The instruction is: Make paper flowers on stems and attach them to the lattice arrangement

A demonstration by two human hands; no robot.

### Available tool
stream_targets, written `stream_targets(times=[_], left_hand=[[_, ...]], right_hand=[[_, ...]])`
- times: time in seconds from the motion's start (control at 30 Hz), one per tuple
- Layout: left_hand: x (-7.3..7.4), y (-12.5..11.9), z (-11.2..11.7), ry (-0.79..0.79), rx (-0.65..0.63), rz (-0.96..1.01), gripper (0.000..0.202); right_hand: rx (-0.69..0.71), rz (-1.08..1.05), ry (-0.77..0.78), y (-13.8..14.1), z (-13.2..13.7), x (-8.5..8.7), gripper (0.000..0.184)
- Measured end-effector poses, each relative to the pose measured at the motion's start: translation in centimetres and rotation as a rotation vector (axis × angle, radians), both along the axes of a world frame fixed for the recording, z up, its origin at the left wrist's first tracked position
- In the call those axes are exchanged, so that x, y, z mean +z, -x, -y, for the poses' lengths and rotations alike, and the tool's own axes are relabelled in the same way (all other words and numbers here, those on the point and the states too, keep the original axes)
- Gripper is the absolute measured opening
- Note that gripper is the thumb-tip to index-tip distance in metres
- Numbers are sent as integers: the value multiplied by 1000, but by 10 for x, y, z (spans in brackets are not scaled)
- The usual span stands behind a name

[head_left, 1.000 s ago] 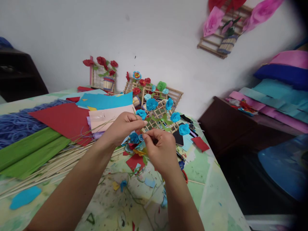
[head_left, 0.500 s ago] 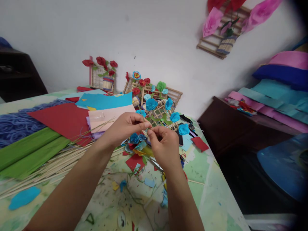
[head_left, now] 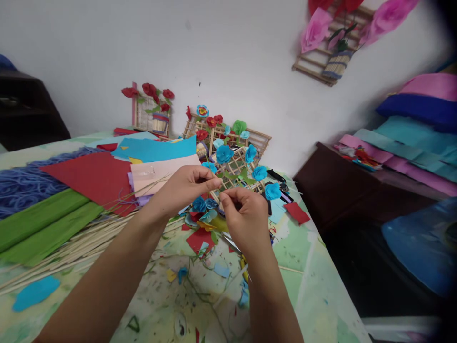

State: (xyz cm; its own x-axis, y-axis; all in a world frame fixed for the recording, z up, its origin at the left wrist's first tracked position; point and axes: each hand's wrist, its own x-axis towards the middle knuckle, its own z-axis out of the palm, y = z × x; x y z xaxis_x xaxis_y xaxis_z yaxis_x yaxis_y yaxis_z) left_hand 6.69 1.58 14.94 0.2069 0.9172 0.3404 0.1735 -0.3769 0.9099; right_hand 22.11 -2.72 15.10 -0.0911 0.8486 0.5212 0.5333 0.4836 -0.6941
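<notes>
Vs 1 s ago: R hand (head_left: 246,216) a bit further right, scissors (head_left: 231,242) now showing. It & L hand (head_left: 187,188): thumb/index drawn close, can't tell if gripping. Blue-flower lattice (head_left: 235,166) just beyond, mid-frame. Prob. best: light fingertip pressure, steady wrists, knuckles clear of lattice.

Anything pinched in left hand (head_left: 194,183) or right hand (head_left: 247,209) too small to tell. Scissors (head_left: 232,242) partly hidden behind right wrist (head_left: 263,267). Top edge crops red wall flowers (head_left: 320,5); left edge, blue yarn (head_left: 43,174).

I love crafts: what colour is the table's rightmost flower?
The flower is blue, best in head view.
</notes>
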Motion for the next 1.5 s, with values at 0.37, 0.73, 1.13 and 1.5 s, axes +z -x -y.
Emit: stream_targets(times=[0.37, 0.73, 1.13, 1.5], left_hand=[[1, 4, 2, -45, -32, -42, 37], [10, 20, 2, -59, -32, -286, 38], [2, 16, -1, -81, -114, -327, 34], [4, 16, -2, -72, -95, -304, 34]], right_hand=[[27, -1, 8, 0, 4, 2, 18], [-24, 119, 69, -28, 9, 14, 18], [227, -17, 152, -13, -17, -4, 37], [335, -177, 287, 1, -19, -8, 24]])
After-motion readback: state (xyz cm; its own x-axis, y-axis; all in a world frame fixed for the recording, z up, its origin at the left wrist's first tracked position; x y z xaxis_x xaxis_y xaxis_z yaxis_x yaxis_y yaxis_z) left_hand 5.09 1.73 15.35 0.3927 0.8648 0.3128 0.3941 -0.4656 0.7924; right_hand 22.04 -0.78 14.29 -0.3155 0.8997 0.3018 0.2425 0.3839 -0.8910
